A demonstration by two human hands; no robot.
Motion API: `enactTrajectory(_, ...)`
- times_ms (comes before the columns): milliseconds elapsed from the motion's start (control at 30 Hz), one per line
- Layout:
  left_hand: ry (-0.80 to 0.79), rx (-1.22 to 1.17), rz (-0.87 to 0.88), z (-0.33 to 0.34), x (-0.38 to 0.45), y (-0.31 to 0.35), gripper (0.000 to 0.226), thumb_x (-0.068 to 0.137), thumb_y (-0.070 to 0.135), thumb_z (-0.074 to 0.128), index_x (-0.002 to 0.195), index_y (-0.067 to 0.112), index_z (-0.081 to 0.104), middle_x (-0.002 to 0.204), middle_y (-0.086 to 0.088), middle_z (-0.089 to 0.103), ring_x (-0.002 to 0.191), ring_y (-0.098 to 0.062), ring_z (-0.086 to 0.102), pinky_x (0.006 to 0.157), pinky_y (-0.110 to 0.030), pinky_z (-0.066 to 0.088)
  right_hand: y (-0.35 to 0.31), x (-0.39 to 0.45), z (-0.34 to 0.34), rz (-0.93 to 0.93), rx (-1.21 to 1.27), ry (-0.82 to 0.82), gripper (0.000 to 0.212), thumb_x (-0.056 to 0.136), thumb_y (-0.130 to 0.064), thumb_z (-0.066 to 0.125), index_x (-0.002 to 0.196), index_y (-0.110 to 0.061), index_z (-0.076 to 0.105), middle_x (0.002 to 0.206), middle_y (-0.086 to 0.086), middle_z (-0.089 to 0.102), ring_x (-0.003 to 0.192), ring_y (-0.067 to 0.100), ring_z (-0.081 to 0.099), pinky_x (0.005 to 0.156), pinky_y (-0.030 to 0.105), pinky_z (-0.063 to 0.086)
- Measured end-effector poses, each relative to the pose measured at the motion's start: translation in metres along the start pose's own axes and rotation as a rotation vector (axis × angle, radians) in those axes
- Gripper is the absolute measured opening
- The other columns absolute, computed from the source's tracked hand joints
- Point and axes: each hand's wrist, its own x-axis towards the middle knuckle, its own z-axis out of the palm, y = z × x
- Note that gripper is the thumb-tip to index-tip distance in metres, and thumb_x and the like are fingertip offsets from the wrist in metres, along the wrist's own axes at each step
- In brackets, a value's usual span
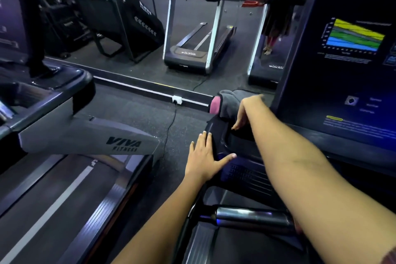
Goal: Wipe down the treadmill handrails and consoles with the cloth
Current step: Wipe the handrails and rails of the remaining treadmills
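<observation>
My right hand (246, 111) presses a grey cloth with a pink edge (228, 103) onto the far left corner of the black treadmill console tray (220, 135). My left hand (203, 156) lies flat, fingers spread, on the tray's left rim, holding nothing. The console's tall dark screen (351, 60) with a coloured chart rises on the right. A shiny handrail grip (250, 217) runs across below my right forearm.
A neighbouring treadmill (85, 135) marked VIVA stands close on the left, with a narrow strip of floor between. A wall mirror ahead reflects a treadmill (192, 28) and a person. A power cable (169, 128) runs from a wall socket (177, 99) across the floor.
</observation>
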Motion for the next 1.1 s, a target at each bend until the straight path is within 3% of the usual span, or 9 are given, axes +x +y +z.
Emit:
enactTrajectory(67, 0.004, -0.014, 0.000, 0.000, 0.001, 0.000, 0.139, 0.045, 0.097, -0.010, 0.150, 0.008, 0.013, 0.159, -0.009, 0.009, 0.147, -0.018, 0.005, 0.118, -0.043, 0.006, 0.000, -0.012, 0.005, -0.187, 0.089, 0.010, 0.080, 0.060, -0.088, 0.047, 0.103, -0.021, 0.051, 0.102, -0.001, 0.058, 0.079, 0.015, 0.055, 0.056, 0.013, 0.050)
enactTrajectory(133, 0.007, -0.013, 0.003, -0.001, 0.000, 0.001, 0.139, 0.045, 0.097, -0.010, 0.150, 0.009, 0.012, 0.159, -0.009, 0.009, 0.147, -0.018, 0.004, 0.118, -0.042, 0.005, -0.003, -0.007, 0.019, -0.301, 0.123, 0.158, 0.041, 0.097, -0.039, 0.034, 0.125, -0.011, 0.046, 0.105, 0.005, 0.054, 0.075, 0.015, 0.047, 0.028, 0.008, 0.031)
enactTrajectory(233, 0.009, -0.015, 0.005, -0.001, 0.000, 0.001, 0.140, 0.044, 0.097, -0.012, 0.150, 0.009, 0.011, 0.159, -0.009, 0.008, 0.147, -0.017, 0.002, 0.117, -0.042, 0.004, -0.003, -0.002, 0.008, -0.137, 0.101, 0.012, 0.035, 0.100, -0.036, 0.029, 0.135, -0.034, 0.027, 0.136, 0.009, 0.047, 0.101, 0.016, 0.050, 0.056, 0.013, 0.052)
enactTrajectory(333, 0.011, -0.017, 0.017, -0.001, 0.000, 0.001, 0.140, 0.044, 0.097, -0.012, 0.150, 0.009, 0.010, 0.159, -0.009, 0.007, 0.147, -0.017, 0.001, 0.117, -0.042, 0.003, -0.003, 0.003, -0.006, 0.133, -0.379, -0.074, 0.081, 0.083, -0.066, 0.049, 0.146, -0.025, 0.019, 0.149, 0.000, 0.033, 0.127, 0.018, 0.035, 0.109, 0.028, 0.026)
enactTrajectory(433, 0.013, -0.005, 0.019, 0.001, 0.001, 0.000, 0.139, 0.045, 0.096, -0.011, 0.150, 0.008, 0.009, 0.159, -0.010, 0.007, 0.147, -0.019, 0.001, 0.117, -0.044, 0.003, 0.004, 0.006, -0.001, 0.139, -0.325, -0.026, 0.090, 0.079, -0.065, 0.056, 0.146, -0.015, 0.022, 0.148, 0.003, 0.035, 0.119, 0.017, 0.035, 0.111, 0.030, 0.025)
enactTrajectory(600, 0.018, 0.030, 0.012, 0.002, 0.002, 0.002, 0.140, 0.044, 0.097, -0.011, 0.151, 0.008, 0.008, 0.159, -0.011, 0.008, 0.147, -0.019, 0.003, 0.118, -0.044, 0.005, 0.004, -0.001, 0.022, -0.130, 0.344, 0.082, 0.045, 0.096, -0.013, 0.043, 0.140, -0.003, 0.037, 0.144, 0.014, 0.040, 0.119, 0.018, 0.046, 0.089, 0.024, 0.044)
enactTrajectory(833, 0.059, 0.024, 0.024, 0.003, 0.002, 0.001, 0.122, 0.059, 0.091, 0.013, 0.149, 0.009, 0.017, 0.154, -0.012, 0.023, 0.144, -0.022, 0.017, 0.117, -0.043, 0.010, -0.001, 0.025, 0.014, 0.046, 0.851, 0.018, 0.025, 0.090, -0.028, 0.051, 0.102, -0.007, 0.057, 0.134, 0.005, 0.051, 0.118, 0.027, 0.049, 0.099, 0.038, 0.040)
enactTrajectory(1000, 0.035, 0.026, 0.014, 0.002, 0.000, 0.001, 0.106, 0.076, 0.081, 0.033, 0.149, 0.008, 0.016, 0.157, -0.011, 0.016, 0.145, -0.020, 0.012, 0.117, -0.042, 0.009, -0.009, -0.020, 0.013, -0.154, 1.214, 0.278, 0.024, 0.086, -0.018, 0.065, 0.105, -0.006, 0.054, 0.129, 0.014, 0.055, 0.109, 0.026, 0.056, 0.090, 0.034, 0.043)
enactTrajectory(1100, 0.014, 0.046, 0.010, 0.002, -0.001, 0.001, 0.105, 0.078, 0.080, 0.033, 0.150, 0.008, 0.010, 0.159, -0.009, 0.010, 0.146, -0.019, 0.008, 0.118, -0.042, 0.009, -0.015, -0.044, -0.003, -0.446, 0.926, 0.603, 0.037, 0.086, -0.011, 0.061, 0.122, -0.007, 0.054, 0.125, 0.013, 0.058, 0.114, 0.028, 0.055, 0.084, 0.026, 0.042)
